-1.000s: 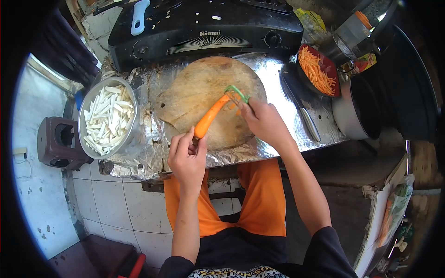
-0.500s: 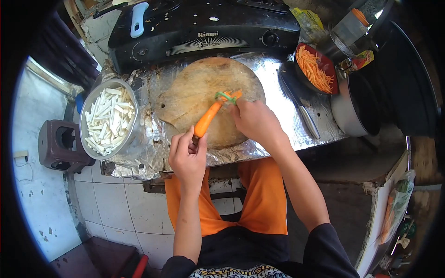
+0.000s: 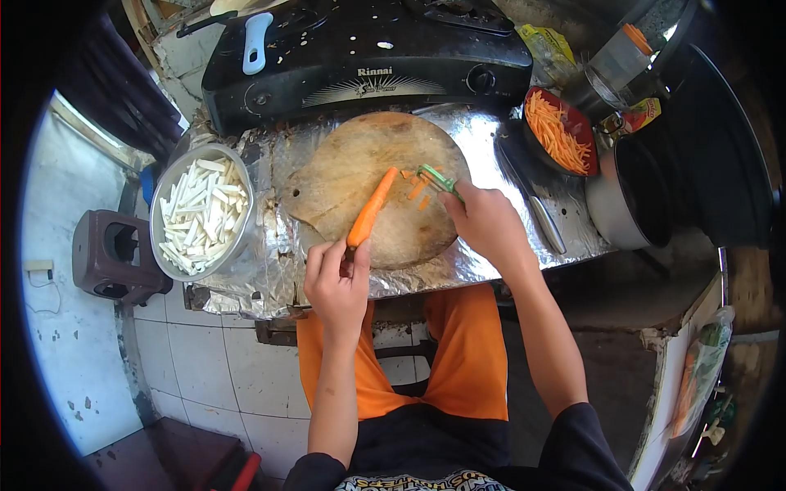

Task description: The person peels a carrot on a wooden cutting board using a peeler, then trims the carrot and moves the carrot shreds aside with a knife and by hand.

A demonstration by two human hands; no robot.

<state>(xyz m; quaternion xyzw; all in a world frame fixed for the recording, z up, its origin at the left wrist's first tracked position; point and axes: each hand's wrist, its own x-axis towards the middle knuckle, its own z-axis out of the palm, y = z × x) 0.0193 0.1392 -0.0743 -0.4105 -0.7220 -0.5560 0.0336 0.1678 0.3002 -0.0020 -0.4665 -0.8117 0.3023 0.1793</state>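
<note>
My left hand is closed round the thick end of a carrot, whose thin tip points up and to the right over the round wooden cutting board. In my right hand is a green peeler, its head just right of the carrot's tip and apart from it. Small orange peelings lie on the board under and beside the peeler. The fingers of my right hand wrap the peeler's handle and hide most of it.
Left of the board stands a bowl of white cut sticks. To the right are a knife, a red bowl of shredded carrot and a pot. A black gas stove with a light-blue handled tool spans the back.
The peeler has moved off the carrot's tip to the right. More peelings show on the board. My left hand still holds the carrot, now tilted slightly more upright.
</note>
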